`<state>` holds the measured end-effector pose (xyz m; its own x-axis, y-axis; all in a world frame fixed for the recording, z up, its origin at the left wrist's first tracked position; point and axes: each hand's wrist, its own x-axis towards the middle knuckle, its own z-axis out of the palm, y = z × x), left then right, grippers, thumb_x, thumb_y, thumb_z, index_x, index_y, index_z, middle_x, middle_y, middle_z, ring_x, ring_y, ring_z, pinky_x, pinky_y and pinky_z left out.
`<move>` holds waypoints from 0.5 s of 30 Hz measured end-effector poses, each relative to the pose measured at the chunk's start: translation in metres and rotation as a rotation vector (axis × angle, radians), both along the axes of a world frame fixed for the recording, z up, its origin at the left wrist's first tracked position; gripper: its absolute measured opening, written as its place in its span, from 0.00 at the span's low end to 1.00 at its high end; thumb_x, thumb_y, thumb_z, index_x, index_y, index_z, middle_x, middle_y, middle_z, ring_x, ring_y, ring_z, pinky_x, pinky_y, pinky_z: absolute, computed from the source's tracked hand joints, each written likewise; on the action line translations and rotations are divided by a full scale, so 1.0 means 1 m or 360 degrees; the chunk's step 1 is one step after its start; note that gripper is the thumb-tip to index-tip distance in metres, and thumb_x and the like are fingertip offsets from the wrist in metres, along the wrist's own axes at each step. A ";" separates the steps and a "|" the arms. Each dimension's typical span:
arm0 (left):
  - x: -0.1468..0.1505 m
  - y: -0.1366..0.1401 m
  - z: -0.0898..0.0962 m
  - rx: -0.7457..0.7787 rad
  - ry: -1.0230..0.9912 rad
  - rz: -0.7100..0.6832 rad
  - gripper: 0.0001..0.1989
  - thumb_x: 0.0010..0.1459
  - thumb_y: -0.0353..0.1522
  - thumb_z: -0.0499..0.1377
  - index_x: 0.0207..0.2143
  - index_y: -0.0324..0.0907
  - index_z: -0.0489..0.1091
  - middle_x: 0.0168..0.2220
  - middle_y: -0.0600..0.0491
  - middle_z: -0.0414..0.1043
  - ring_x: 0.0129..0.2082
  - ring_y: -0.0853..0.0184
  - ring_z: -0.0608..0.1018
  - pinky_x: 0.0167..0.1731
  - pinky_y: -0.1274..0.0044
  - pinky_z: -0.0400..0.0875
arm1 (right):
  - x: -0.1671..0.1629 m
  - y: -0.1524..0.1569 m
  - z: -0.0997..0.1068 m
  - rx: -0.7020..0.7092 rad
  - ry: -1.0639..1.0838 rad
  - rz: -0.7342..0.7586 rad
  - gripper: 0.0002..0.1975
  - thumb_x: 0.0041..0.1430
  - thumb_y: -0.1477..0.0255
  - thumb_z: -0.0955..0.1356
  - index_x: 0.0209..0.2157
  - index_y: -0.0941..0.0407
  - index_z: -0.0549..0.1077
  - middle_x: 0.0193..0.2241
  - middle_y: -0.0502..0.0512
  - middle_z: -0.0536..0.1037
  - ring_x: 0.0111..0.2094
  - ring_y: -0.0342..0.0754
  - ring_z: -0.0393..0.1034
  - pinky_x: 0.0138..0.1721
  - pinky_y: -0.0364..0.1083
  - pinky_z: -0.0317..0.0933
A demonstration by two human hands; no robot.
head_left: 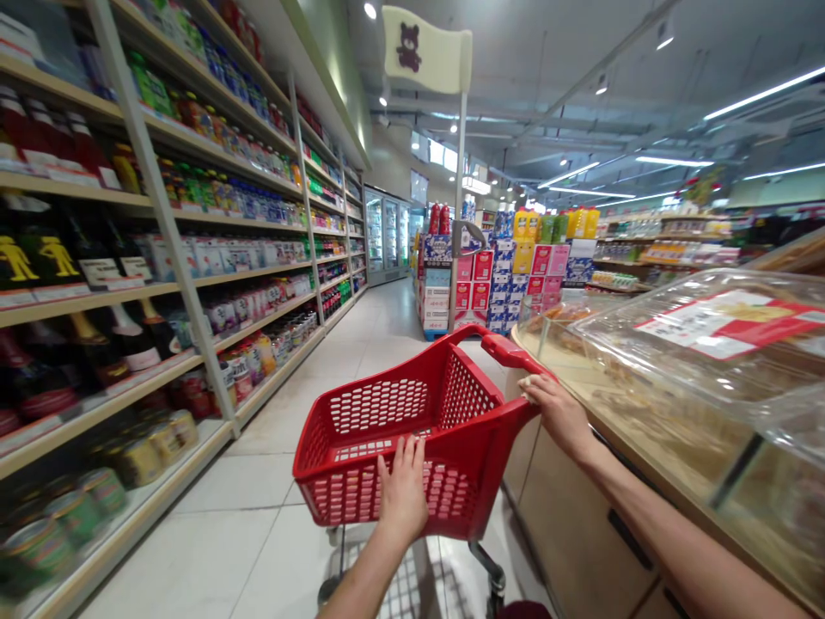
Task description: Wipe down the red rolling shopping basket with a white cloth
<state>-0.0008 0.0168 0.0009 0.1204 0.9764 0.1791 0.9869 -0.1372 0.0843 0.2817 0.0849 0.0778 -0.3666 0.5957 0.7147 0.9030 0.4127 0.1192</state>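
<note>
Along the L edge: stocked shelves (245,206), labels facing the aisle, presumably for quick ID. Center: red cart (461,447) on floor tiles (219,533), betw. shelves and counter. L hand (404,490) rests on the cart's near side — fingers extended, nearly together, thumb apart — prob. to steady the basket. R hand (555,411): fingers curled around the handle's (509,351) near end, likely for steering. Far R: counter (567,490) w/ clear cover (599,331), apparently shielding contents.
</note>
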 end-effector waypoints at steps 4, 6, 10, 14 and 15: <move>-0.001 -0.002 -0.003 0.0029 0.0039 -0.0003 0.39 0.41 0.22 0.46 0.59 0.40 0.40 0.61 0.51 0.42 0.60 0.60 0.44 0.54 0.55 0.42 | -0.035 -0.009 -0.022 0.0020 -0.0135 0.0283 0.18 0.54 0.80 0.58 0.43 0.52 0.70 0.45 0.52 0.72 0.50 0.47 0.62 0.50 0.49 0.59; -0.003 -0.002 -0.006 0.0064 0.0076 0.0000 0.38 0.42 0.22 0.45 0.59 0.40 0.40 0.61 0.50 0.43 0.60 0.60 0.44 0.54 0.55 0.41 | -0.022 -0.006 -0.017 0.0007 -0.0140 0.0265 0.19 0.54 0.80 0.58 0.44 0.53 0.70 0.45 0.53 0.72 0.49 0.47 0.63 0.50 0.49 0.59; -0.002 -0.001 -0.011 0.0110 0.0085 0.0013 0.38 0.42 0.22 0.45 0.59 0.40 0.40 0.61 0.50 0.43 0.60 0.59 0.45 0.54 0.55 0.42 | 0.021 0.000 0.003 0.0100 0.0118 -0.0108 0.19 0.52 0.81 0.58 0.43 0.56 0.71 0.44 0.57 0.72 0.49 0.51 0.63 0.51 0.54 0.57; 0.000 0.001 -0.012 0.0093 0.0054 0.0008 0.39 0.42 0.22 0.45 0.59 0.40 0.39 0.61 0.50 0.42 0.60 0.59 0.44 0.54 0.55 0.43 | -0.017 -0.010 -0.019 0.0045 0.0121 0.0151 0.18 0.56 0.80 0.57 0.42 0.55 0.71 0.45 0.55 0.71 0.51 0.49 0.60 0.52 0.52 0.57; -0.001 0.001 -0.011 0.0093 0.0061 0.0003 0.38 0.43 0.22 0.45 0.59 0.40 0.39 0.61 0.50 0.42 0.60 0.59 0.44 0.54 0.55 0.43 | -0.033 -0.013 -0.028 0.0011 0.0082 0.0301 0.17 0.57 0.79 0.57 0.42 0.54 0.71 0.46 0.53 0.71 0.52 0.47 0.59 0.52 0.51 0.57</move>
